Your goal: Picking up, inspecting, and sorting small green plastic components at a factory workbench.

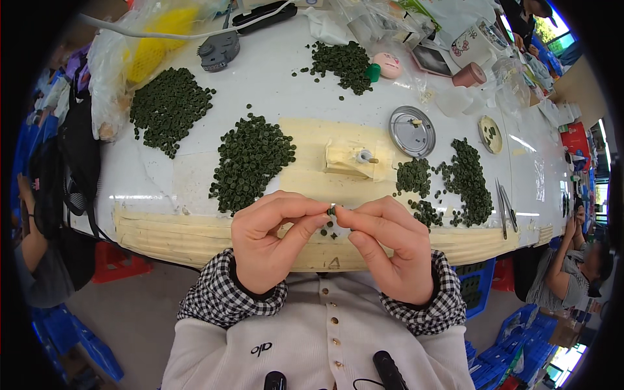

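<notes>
In front of me, my left hand (270, 240) pinches a small dark green disc (331, 210) between thumb and index finger, with a pale bit at its top edge. My right hand (396, 244) is closed, its index fingertip meeting the disc from the right. A tiny dark bit shows by the right thumb, too small to name. Below the fingertips lie a few loose green pieces (327, 232). Just beyond the hands is a tape-wrapped block (351, 159) with a short peg on it. A large pile of green discs (252, 162) lies beyond my left hand.
More green piles lie at the far left (170, 107), far middle (342, 65) and right (469, 185). A round metal lid (412, 132), a cream dish (490, 134) and tweezers (502, 209) are on the right. Plastic bags (104, 84) crowd the left. Other people sit at both sides.
</notes>
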Demonstrator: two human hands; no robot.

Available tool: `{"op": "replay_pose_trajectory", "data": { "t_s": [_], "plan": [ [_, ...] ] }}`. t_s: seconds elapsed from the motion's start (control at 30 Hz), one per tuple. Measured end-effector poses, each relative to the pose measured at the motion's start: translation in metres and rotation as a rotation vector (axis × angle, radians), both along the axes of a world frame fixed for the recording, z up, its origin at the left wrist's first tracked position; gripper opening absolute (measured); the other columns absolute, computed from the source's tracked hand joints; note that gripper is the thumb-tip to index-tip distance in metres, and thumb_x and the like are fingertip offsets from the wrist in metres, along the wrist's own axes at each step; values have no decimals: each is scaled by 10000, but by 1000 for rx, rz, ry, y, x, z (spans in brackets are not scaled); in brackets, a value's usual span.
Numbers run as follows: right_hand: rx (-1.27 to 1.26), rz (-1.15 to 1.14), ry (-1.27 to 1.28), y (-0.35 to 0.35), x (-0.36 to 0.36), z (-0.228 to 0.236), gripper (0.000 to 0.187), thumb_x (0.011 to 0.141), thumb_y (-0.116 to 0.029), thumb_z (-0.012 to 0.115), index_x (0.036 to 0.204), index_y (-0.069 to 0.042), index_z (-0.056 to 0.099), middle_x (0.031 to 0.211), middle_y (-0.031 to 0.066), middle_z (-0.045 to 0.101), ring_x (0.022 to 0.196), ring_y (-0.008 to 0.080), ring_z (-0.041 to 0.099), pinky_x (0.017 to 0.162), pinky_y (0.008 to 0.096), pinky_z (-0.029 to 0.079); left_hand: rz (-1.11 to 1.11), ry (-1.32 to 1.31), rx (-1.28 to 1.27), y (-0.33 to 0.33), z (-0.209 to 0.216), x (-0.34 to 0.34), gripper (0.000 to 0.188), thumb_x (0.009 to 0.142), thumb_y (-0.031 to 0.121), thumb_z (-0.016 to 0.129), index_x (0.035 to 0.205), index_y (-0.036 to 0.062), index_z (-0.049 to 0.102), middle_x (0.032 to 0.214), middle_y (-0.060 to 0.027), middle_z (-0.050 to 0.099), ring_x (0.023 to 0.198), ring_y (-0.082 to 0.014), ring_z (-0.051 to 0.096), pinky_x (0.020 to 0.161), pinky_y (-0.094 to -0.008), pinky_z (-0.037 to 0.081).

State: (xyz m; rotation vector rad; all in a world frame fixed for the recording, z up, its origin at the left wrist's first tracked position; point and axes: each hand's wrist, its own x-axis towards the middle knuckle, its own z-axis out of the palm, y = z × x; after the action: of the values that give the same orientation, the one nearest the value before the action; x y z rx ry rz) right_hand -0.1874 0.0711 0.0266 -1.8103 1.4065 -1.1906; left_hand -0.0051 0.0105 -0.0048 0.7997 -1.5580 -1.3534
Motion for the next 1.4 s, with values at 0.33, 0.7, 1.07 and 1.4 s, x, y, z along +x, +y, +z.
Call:
{"op": "replay_pose_trajectory", "data": {
  "t_s": [0.33, 0.7, 1.07, 1.4],
  "plan": [
    [3, 30, 16, 1, -3, -1, 273, 811, 19, 670, 1084, 27, 675, 897, 141, 642, 747, 239, 607, 645, 300, 498, -23, -92, -161, -1, 3, 0, 190, 799, -82, 671, 973, -13, 701, 898, -129, 700, 787, -197, 671, 697, -270, 530],
    [-17, 28, 22, 2, -3, -1, 259, 815, 21, 668, 1073, 32, 669, 873, 135, 630, 714, 234, 604, 619, 293, 492, -28, -125, -173, -2, 4, -1, 172, 799, -66, 683, 962, -15, 703, 884, -125, 697, 781, -192, 670, 683, -268, 530],
    [15, -287, 516, 9, -42, -6, 99, 734, -13, 720, 801, -30, 649, 780, 83, 595, 734, 269, 543, 646, 345, 448, 41, -461, -283, -6, 7, 17, 168, 749, -69, 704, 899, 7, 693, 813, -95, 639, 708, -218, 593, 623, -302, 486],
    [7, -291, 485, 4, -31, -11, 119, 742, 2, 706, 809, -16, 610, 755, 98, 579, 695, 263, 548, 624, 343, 456, 120, -649, -495, -16, 14, 28, 166, 718, -57, 707, 870, 6, 683, 795, -82, 603, 742, -234, 534, 648, -317, 426]
  ]
}}
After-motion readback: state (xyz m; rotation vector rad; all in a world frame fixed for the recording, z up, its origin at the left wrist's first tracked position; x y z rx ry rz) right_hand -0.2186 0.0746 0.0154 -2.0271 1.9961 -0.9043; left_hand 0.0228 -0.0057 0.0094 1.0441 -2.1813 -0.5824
